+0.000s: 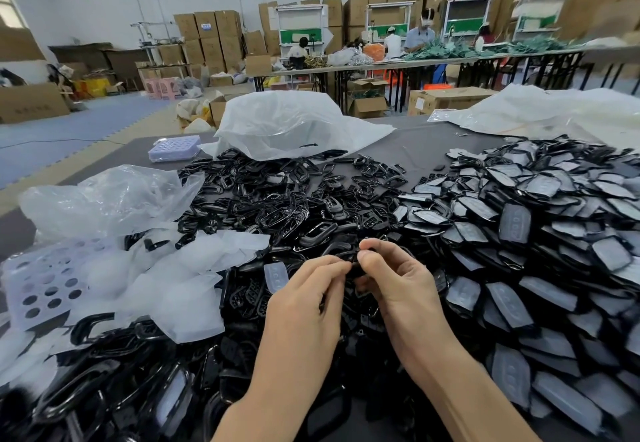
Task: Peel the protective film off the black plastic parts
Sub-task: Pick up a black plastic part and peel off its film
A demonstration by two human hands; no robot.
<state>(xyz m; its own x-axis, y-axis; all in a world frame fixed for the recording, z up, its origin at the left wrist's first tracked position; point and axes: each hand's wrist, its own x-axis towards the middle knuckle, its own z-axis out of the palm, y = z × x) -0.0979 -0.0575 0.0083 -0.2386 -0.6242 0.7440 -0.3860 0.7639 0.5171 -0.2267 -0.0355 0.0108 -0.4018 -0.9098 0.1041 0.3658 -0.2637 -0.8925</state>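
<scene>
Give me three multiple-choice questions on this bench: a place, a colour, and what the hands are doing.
1. On the bench, the film-covered parts heap lies: A) left B) right C) inside a box.
2. The perforated tray is: A) lilac B) green C) orange.
3. The left hand and right hand: A) lie flat B) pinch one black part C) hold a bag.
B, the heap fills the right side; A, pale lilac plastic; B, both hands' fingers meet on it.

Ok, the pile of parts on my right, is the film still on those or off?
On: the parts in the right pile show cloudy grey film over their black faces.
</scene>
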